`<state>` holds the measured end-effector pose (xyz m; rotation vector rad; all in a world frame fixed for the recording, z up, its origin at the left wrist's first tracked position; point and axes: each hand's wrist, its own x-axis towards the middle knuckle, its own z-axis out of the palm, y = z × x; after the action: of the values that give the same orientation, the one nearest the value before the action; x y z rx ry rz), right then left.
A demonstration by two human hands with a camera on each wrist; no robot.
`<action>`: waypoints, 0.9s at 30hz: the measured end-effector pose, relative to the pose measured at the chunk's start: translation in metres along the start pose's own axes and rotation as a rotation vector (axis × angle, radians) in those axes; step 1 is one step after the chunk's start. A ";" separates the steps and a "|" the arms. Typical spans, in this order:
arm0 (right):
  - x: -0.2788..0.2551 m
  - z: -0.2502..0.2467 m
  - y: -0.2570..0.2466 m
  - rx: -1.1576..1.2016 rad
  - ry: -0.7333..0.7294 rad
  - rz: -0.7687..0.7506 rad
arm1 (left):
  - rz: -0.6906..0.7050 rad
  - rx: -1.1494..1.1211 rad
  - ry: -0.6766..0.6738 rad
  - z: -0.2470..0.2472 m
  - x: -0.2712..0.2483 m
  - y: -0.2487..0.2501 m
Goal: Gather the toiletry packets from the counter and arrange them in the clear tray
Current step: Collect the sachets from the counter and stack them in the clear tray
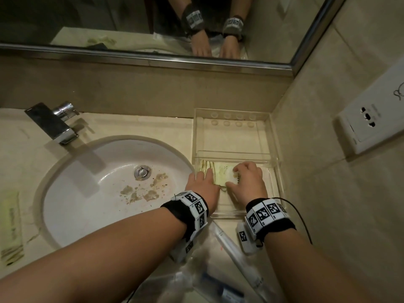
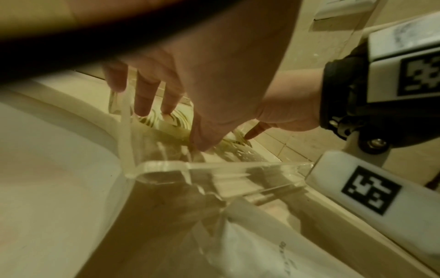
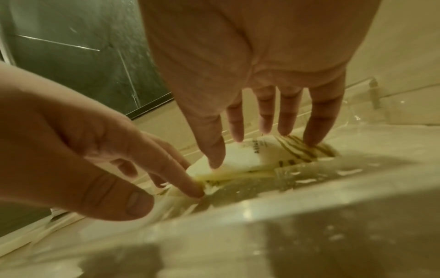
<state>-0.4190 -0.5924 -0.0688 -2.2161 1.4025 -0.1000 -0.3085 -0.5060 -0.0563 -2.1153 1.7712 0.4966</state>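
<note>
Far left on the counter, a green-striped packet (image 1: 11,226) lies by the sink (image 1: 87,171), long axis running toward and away from the person, well apart from the tray, not yet gathered by the look of it. Left hand (image 1: 202,185) reaches over the left wall of the clear tray (image 1: 274,136) into its near compartment; fingers (image 2: 145,97) straight and slightly spread, tips down on a flat green-striped packet (image 1: 215,173) on the tray floor, probably pinning it so it doesn't slide. That packet looks to lie with its long axis across the tray, left-right, striped end toward the sink side. Right hand (image 1: 247,180) is just beside it, on a white packet (image 3: 250,156) that overlaps the flat one; fingers (image 3: 288,116) extended and apart, thumb and fingertips touching its surface, not clamped round it. Reads as nudging it square, not lifting. White packet's long axis is roughly left-right too, stripes at its right end; exact angle hard to tell under the hands. Rear compartment shows only round dimples. Near the bottom edge, more clear-wrapped items (image 1: 218,259) wait on the counter in front of the tray.
</note>
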 end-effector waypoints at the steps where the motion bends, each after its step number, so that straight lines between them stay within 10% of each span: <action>1: 0.001 0.000 0.000 0.018 0.020 -0.027 | -0.007 0.000 0.012 0.001 0.001 0.001; 27: 0.004 0.014 -0.010 -0.297 0.020 -0.260 | -0.010 -0.026 0.088 0.005 0.011 0.008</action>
<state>-0.4047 -0.5868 -0.0777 -2.6422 1.1957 -0.0035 -0.3149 -0.5145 -0.0659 -2.1941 1.8104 0.4327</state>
